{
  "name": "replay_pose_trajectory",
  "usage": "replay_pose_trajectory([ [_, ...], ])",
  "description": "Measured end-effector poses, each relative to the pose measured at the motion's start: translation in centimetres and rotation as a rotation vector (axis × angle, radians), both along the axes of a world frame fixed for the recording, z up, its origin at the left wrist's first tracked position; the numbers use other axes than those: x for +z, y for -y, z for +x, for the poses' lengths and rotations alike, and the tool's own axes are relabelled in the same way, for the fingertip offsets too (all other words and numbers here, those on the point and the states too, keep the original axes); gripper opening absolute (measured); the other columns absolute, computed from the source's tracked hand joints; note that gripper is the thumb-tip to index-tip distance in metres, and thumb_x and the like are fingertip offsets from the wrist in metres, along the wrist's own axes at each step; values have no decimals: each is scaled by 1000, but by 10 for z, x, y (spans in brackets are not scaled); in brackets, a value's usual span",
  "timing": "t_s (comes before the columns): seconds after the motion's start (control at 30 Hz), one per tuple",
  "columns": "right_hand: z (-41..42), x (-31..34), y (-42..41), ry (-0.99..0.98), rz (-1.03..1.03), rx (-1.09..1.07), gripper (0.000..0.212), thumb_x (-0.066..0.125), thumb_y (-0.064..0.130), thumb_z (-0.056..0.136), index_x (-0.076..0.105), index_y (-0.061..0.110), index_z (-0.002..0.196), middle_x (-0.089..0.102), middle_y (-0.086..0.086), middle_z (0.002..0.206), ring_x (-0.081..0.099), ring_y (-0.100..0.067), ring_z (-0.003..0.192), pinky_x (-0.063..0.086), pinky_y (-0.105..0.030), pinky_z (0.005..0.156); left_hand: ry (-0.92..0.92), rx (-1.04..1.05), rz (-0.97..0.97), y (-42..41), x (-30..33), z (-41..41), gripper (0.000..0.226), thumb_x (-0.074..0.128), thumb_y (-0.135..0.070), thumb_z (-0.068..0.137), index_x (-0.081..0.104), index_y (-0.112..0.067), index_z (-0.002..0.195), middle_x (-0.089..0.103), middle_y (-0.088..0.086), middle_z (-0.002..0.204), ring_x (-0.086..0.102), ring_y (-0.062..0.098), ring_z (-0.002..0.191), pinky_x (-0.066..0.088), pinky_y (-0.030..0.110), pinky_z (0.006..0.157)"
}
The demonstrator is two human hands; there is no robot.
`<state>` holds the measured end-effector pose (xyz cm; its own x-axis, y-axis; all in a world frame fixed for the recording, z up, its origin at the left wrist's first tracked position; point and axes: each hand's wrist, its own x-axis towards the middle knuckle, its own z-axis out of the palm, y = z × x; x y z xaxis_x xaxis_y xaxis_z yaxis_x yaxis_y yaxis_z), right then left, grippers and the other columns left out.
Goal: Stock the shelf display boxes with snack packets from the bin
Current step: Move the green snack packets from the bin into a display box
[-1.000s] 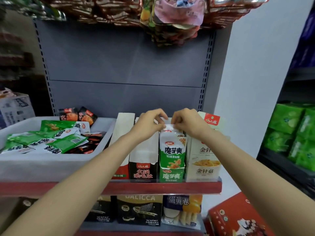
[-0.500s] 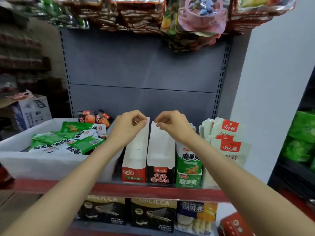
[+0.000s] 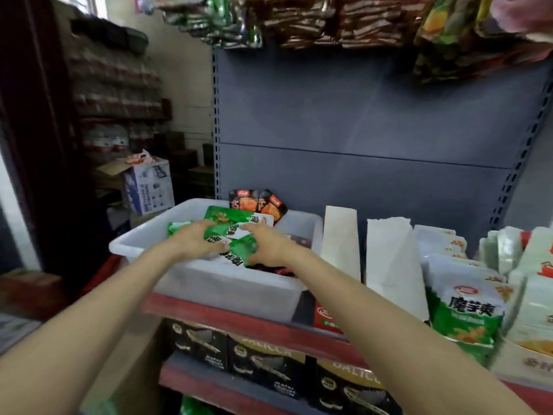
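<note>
Red shelf (image 3: 227,317) holds one white bin (image 3: 215,283); shiny green packets (image 3: 227,218) lie inside. Left hand (image 3: 194,242) rests flat on them; right hand (image 3: 269,245), at 3 o'clock, grips one.

pkts under hands (image 3: 236,248) hidden — top shelf goods (image 3: 344,22) cropped, blurred

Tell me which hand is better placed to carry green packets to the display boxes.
Probably the right hand: it lies on the green snack packets on the side of the white plastic bin nearest the white cardboard display boxes.
</note>
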<state>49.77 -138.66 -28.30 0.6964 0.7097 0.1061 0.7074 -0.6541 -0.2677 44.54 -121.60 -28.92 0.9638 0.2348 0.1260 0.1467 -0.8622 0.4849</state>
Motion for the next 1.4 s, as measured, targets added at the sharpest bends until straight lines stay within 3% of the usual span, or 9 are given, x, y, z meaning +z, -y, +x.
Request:
replay_pose_trajectory([
  [0.1, 5, -2, -12, 16, -168, 93, 72, 65, 16, 86, 29, 17, 147, 36, -9, 149, 37, -28, 133, 32, -29, 102, -93, -27, 2, -5, -2, 4, 67, 69, -42, 81, 44, -18, 138, 55, 2, 132, 54, 16, 113, 37, 20, 88],
  [0.23, 11, -1, -11, 40, -235, 135, 61, 62, 19, 87, 39, 24, 143, 48, -5, 140, 47, -25, 119, 31, -23, 79, -87, -11, -1, -9, -6, 8, 53, 69, -37, 82, 55, -18, 129, 61, 3, 125, 57, 17, 105, 42, 25, 91],
  [0.43, 12, 2, -3, 121, -309, 82, 52, 53, 17, 91, 41, 18, 142, 52, -11, 133, 47, -29, 118, 38, -32, 92, 28, 16, -39, -7, -10, 5, 30, 59, -41, 89, 68, -18, 105, 68, 3, 103, 61, 21, 90, 47, 31, 87],
  [0.63, 8, 3, 12, 188, 35, 7, 40, 41, 2, 93, 59, 15, 127, 64, -14, 118, 55, -33, 103, 43, -34, 82, 327, -112, -303, 2, -6, -12, 35, 50, -47, 92, 65, -22, 111, 66, -7, 109, 60, 10, 104, 45, 30, 94],
  [0.73, -3, 8, 23, 211, 246, 4, 26, 44, 0, 93, 65, 6, 109, 67, -16, 99, 54, -30, 86, 28, -26, 65, 424, -160, -444, 13, 3, -22, 24, 54, -49, 87, 64, -30, 99, 67, -10, 98, 60, 3, 95, 44, 16, 81],
  [0.8, -11, 14, 32, 239, 315, -14, 20, 46, 0, 92, 65, 4, 98, 64, -11, 87, 48, -25, 76, 26, -22, 60, 441, -187, -481, 21, 6, -25, 10, 69, -33, 82, 60, -34, 87, 68, -9, 87, 62, 0, 85, 48, 12, 72],
  [0.93, -20, 23, 52, 220, 453, -34, 16, 52, 4, 92, 64, 14, 87, 56, 6, 72, 49, -19, 71, 31, -24, 65, 556, -164, -466, 43, 13, -23, 13, 70, -20, 84, 64, -10, 79, 70, 9, 78, 67, 24, 79, 51, 38, 75],
  [1.23, -35, 43, 135, 402, 582, -120, 30, 48, -7, 88, 67, 10, 105, 69, 0, 92, 57, -9, 77, 37, -1, 67, 681, -323, -555, 126, 45, -17, 21, 68, -12, 84, 56, -17, 68, 66, 5, 71, 59, 6, 63, 46, 25, 65],
  [1.4, -30, 53, 199, 510, 484, -223, 33, 48, -6, 87, 66, 10, 109, 71, -6, 99, 65, -23, 89, 43, -23, 75, 676, -411, -530, 181, 48, 4, 20, 70, -20, 81, 57, -28, 68, 69, 5, 76, 65, 21, 73, 51, 40, 74],
])
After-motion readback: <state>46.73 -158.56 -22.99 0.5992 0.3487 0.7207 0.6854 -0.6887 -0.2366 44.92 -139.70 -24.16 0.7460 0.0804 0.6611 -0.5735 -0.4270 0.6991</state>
